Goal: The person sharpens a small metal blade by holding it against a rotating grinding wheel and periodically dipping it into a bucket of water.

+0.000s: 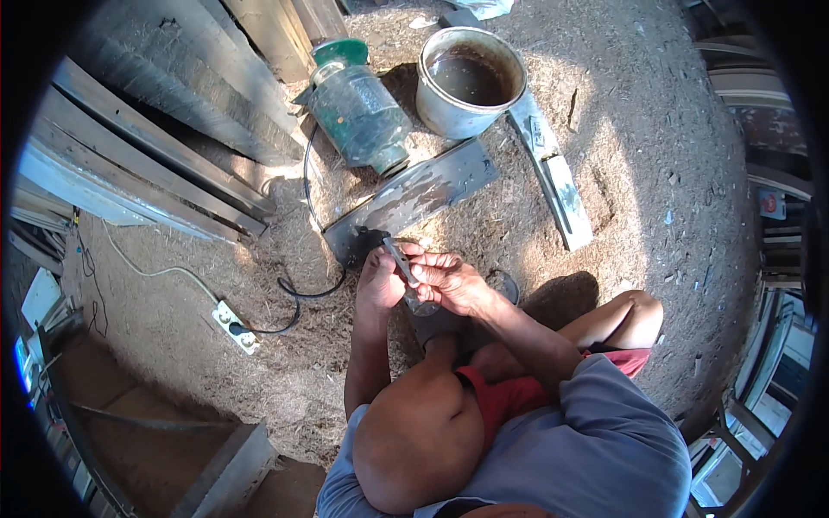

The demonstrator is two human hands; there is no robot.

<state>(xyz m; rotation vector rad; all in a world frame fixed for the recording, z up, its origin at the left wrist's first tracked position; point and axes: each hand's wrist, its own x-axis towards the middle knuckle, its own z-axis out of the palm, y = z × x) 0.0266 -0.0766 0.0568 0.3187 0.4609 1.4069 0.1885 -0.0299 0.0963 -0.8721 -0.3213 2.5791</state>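
In front of my knees both hands hold a narrow, flat grey metal piece [400, 262], tilted between the fingers; its exact kind I cannot make out. My left hand [378, 283] is closed around its left side. From the right, my right hand [455, 285] pinches it with thumb and fingers. A dark object [367, 243] lies just beyond my left fingers, partly hidden by them. Beyond the hands a worn, dark-stained board [432, 188] lies slantwise on the ground. The green electric motor [358, 112] rests behind that board, with a black cable trailing from it.
A whitish bucket [429, 99] with dark liquid stands beside the motor. To its right lies a narrow plank [553, 186] with pale blocks on it. A white power strip [235, 328] with a black plug lies at left. Wooden boards [155, 160] lean at the upper left.
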